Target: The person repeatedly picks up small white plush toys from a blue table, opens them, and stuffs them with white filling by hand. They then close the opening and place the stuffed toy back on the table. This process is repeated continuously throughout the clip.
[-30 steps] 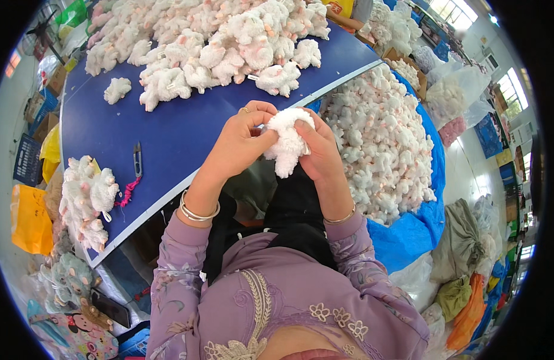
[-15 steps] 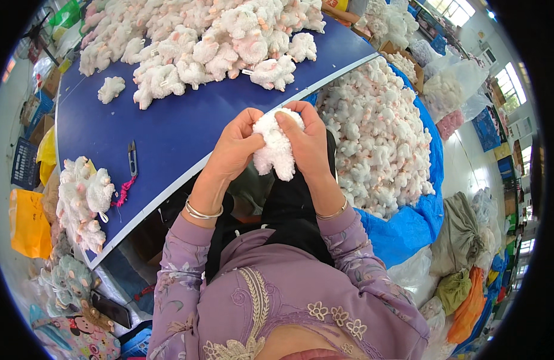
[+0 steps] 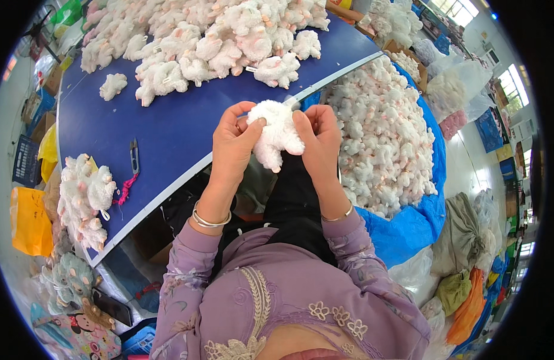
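A small fluffy white plush toy (image 3: 273,133) is held up in front of me, just past the table's near edge. My left hand (image 3: 236,141) grips its left side, thumb on the front and fingers bent behind. At the toy's upper right edge is my right hand (image 3: 319,141), its thumb pressed toward curled fingers; the exact pinch point is hidden. Two stubby limbs of the toy hang downward. On the blue table (image 3: 187,126) ahead lies a large heap of similar white plush toys (image 3: 223,45), with a single one (image 3: 113,87) apart at the left.
Thread snips (image 3: 134,157) with a pink cord lie on the table's left part, beside a smaller pile of plush toys (image 3: 84,195). To my right, a blue sack (image 3: 436,204) holds many more white toys. Bags and a dark phone (image 3: 112,307) are at the sides.
The plush toy has turned and tilted, its limbs now pointing down and right. My right hand has shifted right to the toy's edge, and its thumb has left the toy's front.
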The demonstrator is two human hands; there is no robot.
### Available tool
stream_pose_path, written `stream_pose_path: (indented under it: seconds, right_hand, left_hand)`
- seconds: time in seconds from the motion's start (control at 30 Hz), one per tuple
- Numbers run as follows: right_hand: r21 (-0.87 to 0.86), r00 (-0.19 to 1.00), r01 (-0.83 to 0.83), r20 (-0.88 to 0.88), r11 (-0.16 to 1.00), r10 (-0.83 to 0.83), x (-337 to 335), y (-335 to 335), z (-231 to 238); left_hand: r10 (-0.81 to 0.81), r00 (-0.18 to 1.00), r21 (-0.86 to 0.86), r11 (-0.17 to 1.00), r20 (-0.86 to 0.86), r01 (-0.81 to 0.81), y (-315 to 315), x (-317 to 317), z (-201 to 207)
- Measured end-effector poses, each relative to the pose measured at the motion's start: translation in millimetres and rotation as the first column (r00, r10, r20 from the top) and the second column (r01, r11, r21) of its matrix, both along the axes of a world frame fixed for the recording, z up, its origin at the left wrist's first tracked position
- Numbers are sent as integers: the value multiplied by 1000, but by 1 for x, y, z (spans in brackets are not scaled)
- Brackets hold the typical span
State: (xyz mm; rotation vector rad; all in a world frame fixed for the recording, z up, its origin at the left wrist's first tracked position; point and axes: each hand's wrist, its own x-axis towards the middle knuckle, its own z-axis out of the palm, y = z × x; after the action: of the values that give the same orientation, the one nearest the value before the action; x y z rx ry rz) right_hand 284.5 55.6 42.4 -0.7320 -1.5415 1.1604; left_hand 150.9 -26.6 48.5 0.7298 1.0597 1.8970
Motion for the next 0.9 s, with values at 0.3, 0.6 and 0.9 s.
stream_pose_path:
  seconds: [0.3, 0.6, 0.9]
  right_hand:
    - [115, 942, -23, 336, 993, -17, -3, -9, 3]
    - [-139, 951, -251, 151, 958, 271, -12, -5, -16]
    - [-437, 895, -445, -252, 782, 368, -5, -9, -18]
  left_hand:
    - [340, 715, 84, 926, -611, -368, -2, 18, -3]
    - [160, 980, -84, 985, 117, -150, 1, 14, -25]
    - [-133, 891, -29, 986, 434, 162, -19, -3, -22]
